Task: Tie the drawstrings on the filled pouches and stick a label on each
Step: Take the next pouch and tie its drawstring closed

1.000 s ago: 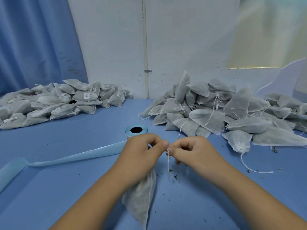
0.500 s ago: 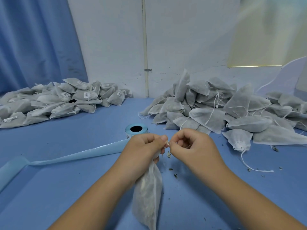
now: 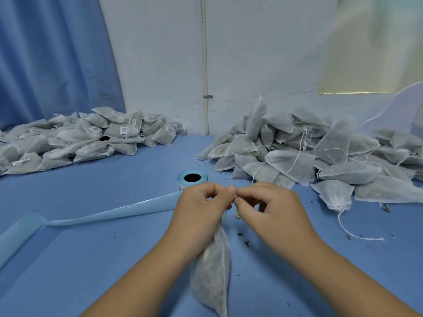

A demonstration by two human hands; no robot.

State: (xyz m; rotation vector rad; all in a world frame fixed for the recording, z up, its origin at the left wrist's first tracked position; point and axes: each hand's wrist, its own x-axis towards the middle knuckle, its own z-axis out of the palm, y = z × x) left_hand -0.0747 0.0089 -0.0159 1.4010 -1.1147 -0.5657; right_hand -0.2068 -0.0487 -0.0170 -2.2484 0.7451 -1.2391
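Pouches lie heaped at both far sides of the blue table [image 3: 91, 259]. The unlabelled heap [image 3: 320, 154] is on the right with strings trailing. The labelled heap [image 3: 96, 138] is on the left with barcode stickers showing. Wall and curtain close off the far edge.

A backing strip [image 3: 109, 213] runs from beside the left hand toward the table's left edge.

The pouch in work [image 3: 212, 275] hangs over the near middle of the table, its bottom at the lower frame edge. A second ago it slanted off under the forearm. Now it hangs straighter, and both hands have lifted toward the label roll [image 3: 192, 178].

The left hand [image 3: 201, 209] has its fingers curled, thumb and forefinger pinching the pouch's gathered neck. The right hand [image 3: 274, 211] is curled likewise and pinches the drawstring [image 3: 235, 197]. The two sets of fingertips meet. A loose tail of string hung between the hands a second ago; hardly any shows now. Judgement: the knot is being drawn tight, the tie is nearly done, and the label comes next.

Room: the roll stands just beyond the left knuckles, an easy reach. The widest open stretch is near left, across the strip toward the labelled heap. On the right, a stray pouch [image 3: 332, 193] trails its string toward the near edge and could snag a sweeping wrist. Crumbs [image 3: 247, 243] are scattered below the right hand.
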